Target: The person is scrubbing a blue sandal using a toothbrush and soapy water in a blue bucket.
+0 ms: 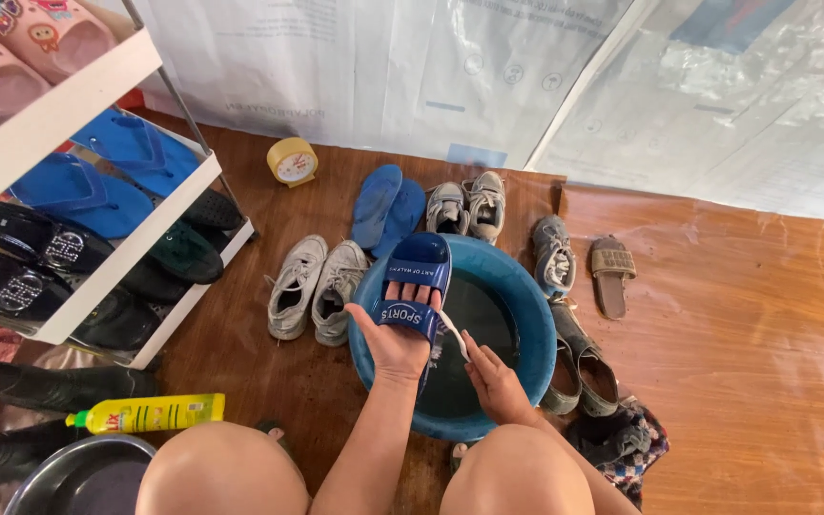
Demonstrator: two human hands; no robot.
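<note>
head view. left hand [395,345]: palm up, fingers closed around the strap of a dark blue rubber slide sandal with a white-lettered band [417,284], held over the near-left rim of the round blue plastic basin [371,358]. right hand [494,383]: closed on a thin white brush handle [453,334], its tip touching the sandal's strap; the hand sits above the basin's near rim. basin: dark water inside, standing mid-floor on the brown wooden floor [755,381]. left of basin, touching it: pair of worn white sneakers [319,286]. beyond the far rim: pair of blue flip-flops [388,205], pair of small grey-white sneakers [467,205]. right of basin: one grey sneaker [552,256], one brown slide [611,274], pair of olive slip-on shoes [579,367], patterned cloth [633,448]. far floor edge, by the plastic sheet wall: small yellow round alarm clock [292,161]. left edge: white shoe rack [88,181] holding blue, black and pink sandals. near-left corner: yellow detergent bottle with green cap [150,414] lying flat, grey metal bowl [78,477], black rubber boots [40,386].
</note>
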